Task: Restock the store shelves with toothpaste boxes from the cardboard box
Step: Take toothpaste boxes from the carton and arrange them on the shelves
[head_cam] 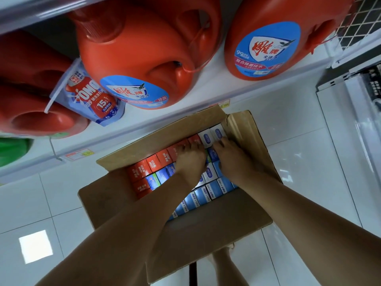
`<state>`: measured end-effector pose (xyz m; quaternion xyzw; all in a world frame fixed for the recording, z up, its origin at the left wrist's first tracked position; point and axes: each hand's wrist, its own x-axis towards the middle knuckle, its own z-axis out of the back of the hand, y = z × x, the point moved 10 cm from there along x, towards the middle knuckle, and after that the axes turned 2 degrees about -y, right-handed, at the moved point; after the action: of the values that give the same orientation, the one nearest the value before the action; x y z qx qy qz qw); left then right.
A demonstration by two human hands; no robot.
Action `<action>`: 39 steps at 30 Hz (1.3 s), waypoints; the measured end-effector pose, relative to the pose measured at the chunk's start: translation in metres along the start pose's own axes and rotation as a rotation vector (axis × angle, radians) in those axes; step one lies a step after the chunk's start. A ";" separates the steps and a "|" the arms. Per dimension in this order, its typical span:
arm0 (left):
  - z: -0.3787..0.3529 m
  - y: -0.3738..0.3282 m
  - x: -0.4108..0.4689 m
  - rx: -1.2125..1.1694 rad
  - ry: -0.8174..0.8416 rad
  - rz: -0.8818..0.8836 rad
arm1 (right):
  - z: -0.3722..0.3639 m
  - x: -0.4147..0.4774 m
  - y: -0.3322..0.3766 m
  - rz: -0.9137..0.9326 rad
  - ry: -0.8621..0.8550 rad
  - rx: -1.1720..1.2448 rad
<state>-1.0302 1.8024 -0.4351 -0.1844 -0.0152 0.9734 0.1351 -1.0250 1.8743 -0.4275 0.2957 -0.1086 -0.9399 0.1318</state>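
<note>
We look down into an open cardboard box (115, 195) standing on white floor tiles (51, 203), its flaps folded outward. It is packed with toothpaste boxes set on end, in rows: red toothpaste boxes (144, 168) along the far side, blue toothpaste boxes (206, 195) nearer to us, and a few white toothpaste boxes (208, 137) at the far right corner.

Both bare forearms reach into the carton. The left hand (190, 159) lies on the red row, fingers bent down onto the box tops. The right hand (235, 157) sits just beside it, its fingertips (219, 142) touching the white boxes. Only the backs of the hands face us, so we cannot tell whether either one pinches a box or merely rests there.

Above the carton runs a white store shelf (216, 89) holding large red detergent jugs (134, 48) with blue oval labels, a refill pouch (90, 98) hung on one of them, and a price tag (79, 154) on a lower shelf edge.
</note>
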 end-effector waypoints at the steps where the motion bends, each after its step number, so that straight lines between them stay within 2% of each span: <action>1: 0.002 -0.002 0.002 0.007 0.012 -0.008 | -0.001 -0.001 0.000 -0.005 0.002 0.006; 4: -0.002 -0.006 0.005 0.017 0.072 -0.037 | -0.002 -0.004 -0.002 -0.016 0.009 0.012; 12: 0.005 -0.006 -0.002 0.036 0.020 -0.073 | -0.005 -0.008 -0.006 -0.054 -0.046 0.063; 16: 0.021 -0.007 -0.005 0.030 -0.063 -0.115 | -0.004 -0.010 -0.007 -0.050 -0.076 0.077; 21: 0.052 -0.001 -0.023 -0.029 -0.213 -0.142 | -0.007 -0.006 0.004 0.046 -0.042 0.140; 24: 0.062 0.004 -0.033 -0.158 -0.231 -0.165 | 0.003 0.000 0.010 0.073 -0.066 0.223; 26: 0.057 0.011 -0.036 -0.306 -0.147 -0.171 | 0.010 0.001 0.015 0.099 -0.057 0.279; 29: 0.044 0.027 -0.043 -0.572 0.044 -0.052 | 0.023 -0.008 0.020 0.131 -0.017 0.382; 31: 0.038 0.034 -0.050 -0.629 0.092 0.041 | 0.038 -0.018 0.024 0.156 -0.010 0.417; 35: 0.042 0.023 -0.057 -0.875 0.112 0.160 | 0.075 -0.044 0.035 0.169 -0.047 0.461; 39: 0.058 0.031 -0.055 -0.967 0.034 0.276 | 0.096 -0.061 0.031 0.056 -0.081 0.621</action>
<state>-1.0098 1.7587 -0.3635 -0.2419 -0.4376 0.8607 -0.0956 -1.0270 1.8767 -0.3094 0.2811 -0.4037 -0.8688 0.0568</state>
